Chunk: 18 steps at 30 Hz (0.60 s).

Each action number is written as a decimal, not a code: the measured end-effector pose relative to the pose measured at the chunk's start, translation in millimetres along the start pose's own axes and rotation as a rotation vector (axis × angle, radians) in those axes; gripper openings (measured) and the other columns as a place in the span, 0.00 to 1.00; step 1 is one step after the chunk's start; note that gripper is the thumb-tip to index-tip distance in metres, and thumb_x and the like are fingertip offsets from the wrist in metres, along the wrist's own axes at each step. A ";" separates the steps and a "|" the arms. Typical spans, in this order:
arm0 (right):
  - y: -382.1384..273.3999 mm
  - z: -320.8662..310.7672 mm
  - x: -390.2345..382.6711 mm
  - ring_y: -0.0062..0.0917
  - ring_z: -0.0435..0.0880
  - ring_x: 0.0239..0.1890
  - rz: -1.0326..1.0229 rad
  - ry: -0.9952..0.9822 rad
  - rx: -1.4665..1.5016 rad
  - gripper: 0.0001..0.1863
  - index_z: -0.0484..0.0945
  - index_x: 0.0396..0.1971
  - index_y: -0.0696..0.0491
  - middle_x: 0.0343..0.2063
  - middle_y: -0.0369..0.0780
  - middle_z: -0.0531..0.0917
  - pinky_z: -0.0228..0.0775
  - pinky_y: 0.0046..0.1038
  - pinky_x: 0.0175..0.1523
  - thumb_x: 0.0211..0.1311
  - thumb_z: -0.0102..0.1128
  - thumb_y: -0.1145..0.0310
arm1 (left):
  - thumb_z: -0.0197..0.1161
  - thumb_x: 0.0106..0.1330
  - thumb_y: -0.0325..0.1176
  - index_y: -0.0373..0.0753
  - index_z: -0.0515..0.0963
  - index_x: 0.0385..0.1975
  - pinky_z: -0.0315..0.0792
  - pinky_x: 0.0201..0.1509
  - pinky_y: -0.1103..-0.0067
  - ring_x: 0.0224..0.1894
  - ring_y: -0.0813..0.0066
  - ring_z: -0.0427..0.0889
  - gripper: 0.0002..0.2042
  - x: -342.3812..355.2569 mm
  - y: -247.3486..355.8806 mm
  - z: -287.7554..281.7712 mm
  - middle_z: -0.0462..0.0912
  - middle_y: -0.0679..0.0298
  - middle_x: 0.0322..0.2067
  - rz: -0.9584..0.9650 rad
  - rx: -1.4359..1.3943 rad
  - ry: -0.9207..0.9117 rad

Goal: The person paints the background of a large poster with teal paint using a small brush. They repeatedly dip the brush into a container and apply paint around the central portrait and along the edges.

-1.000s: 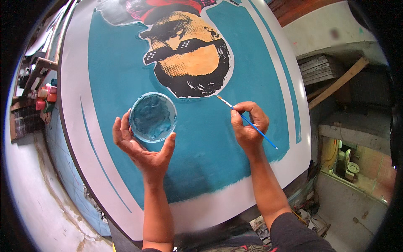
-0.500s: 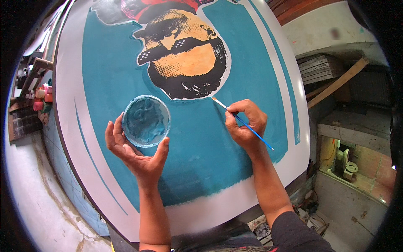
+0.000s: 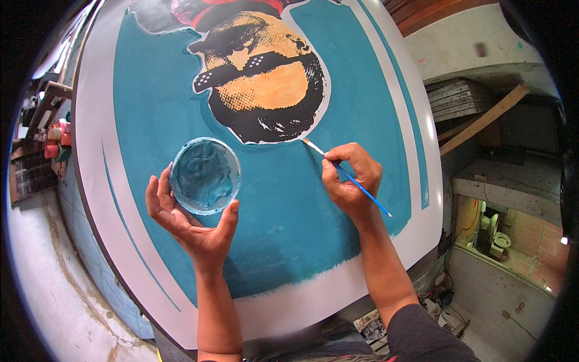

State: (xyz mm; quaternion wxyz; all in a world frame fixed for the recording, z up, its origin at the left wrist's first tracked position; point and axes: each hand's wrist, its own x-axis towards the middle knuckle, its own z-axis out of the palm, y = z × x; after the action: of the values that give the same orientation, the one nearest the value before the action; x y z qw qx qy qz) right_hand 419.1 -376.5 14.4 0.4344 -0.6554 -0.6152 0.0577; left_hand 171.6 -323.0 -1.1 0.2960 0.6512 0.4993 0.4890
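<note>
My left hand [image 3: 196,232] is curved round a clear round tub of teal paint [image 3: 206,175], holding it above the painting. A thin blue paintbrush [image 3: 356,184] is pinched in my right hand [image 3: 356,181]. Its bristle tip meets the white outline just below the beard of a portrait [image 3: 262,78], which lies upside down to me. The portrait has a black, orange and white print look with pixelated dark glasses. Teal paint covers the background of the large white sheet [image 3: 283,295], with a ragged brushed edge nearest me.
Red and pink paint bottles [image 3: 57,137] stand beyond the sheet's left edge. At right are a stack of grey slabs [image 3: 455,99], a leaning wooden plank [image 3: 485,120] and a concrete ledge [image 3: 506,187]. Cables and clutter [image 3: 443,308] lie below the sheet's right corner.
The whole view has shifted slightly. The tub and my left hand sit a little further left and lower. The brush tip stays at the portrait's lower outline.
</note>
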 end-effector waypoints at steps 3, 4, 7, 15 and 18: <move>2.5 0.1 -2.0 0.26 0.82 0.26 0.014 0.038 -0.014 0.05 0.76 0.25 0.57 0.24 0.40 0.81 0.75 0.25 0.33 0.47 0.60 0.81 | 0.75 0.43 0.41 0.43 0.45 0.66 0.60 0.67 0.62 0.63 0.54 0.63 0.52 -0.3 1.3 -0.1 0.59 0.49 0.59 -0.005 0.005 -0.008; 3.0 0.3 -2.3 0.26 0.82 0.26 0.014 0.052 -0.017 0.05 0.76 0.25 0.57 0.24 0.40 0.81 0.75 0.24 0.33 0.47 0.60 0.81 | 0.75 0.43 0.41 0.42 0.45 0.66 0.60 0.67 0.62 0.63 0.55 0.63 0.52 -0.1 1.6 -0.5 0.59 0.49 0.59 -0.007 0.002 -0.011; 0.4 0.2 -0.7 0.26 0.82 0.26 -0.026 0.050 0.007 0.05 0.77 0.25 0.57 0.24 0.40 0.81 0.75 0.25 0.33 0.46 0.60 0.81 | 0.75 0.43 0.41 0.42 0.45 0.66 0.59 0.67 0.62 0.63 0.55 0.63 0.52 -0.5 -0.4 -0.4 0.59 0.49 0.59 -0.007 -0.007 0.001; -3.2 1.1 1.9 0.28 0.82 0.26 -0.054 -0.001 0.012 0.05 0.77 0.24 0.57 0.24 0.41 0.81 0.75 0.26 0.33 0.45 0.61 0.81 | 0.75 0.43 0.41 0.42 0.45 0.66 0.59 0.68 0.62 0.63 0.55 0.63 0.52 -0.7 0.8 0.8 0.59 0.49 0.59 -0.018 -0.026 0.007; -2.5 0.2 0.7 0.27 0.82 0.26 -0.021 0.001 0.000 0.05 0.77 0.25 0.57 0.24 0.41 0.81 0.75 0.26 0.33 0.46 0.61 0.81 | 0.75 0.43 0.41 0.42 0.45 0.66 0.59 0.68 0.62 0.63 0.55 0.63 0.52 -1.1 0.7 1.1 0.59 0.49 0.59 -0.029 -0.046 0.010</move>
State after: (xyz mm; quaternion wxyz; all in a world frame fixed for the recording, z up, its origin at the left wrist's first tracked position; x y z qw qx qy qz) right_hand 417.3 -376.2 16.2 0.4353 -0.6489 -0.6218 0.0529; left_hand 172.9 -324.1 -1.3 0.3154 0.6343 0.4989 0.4993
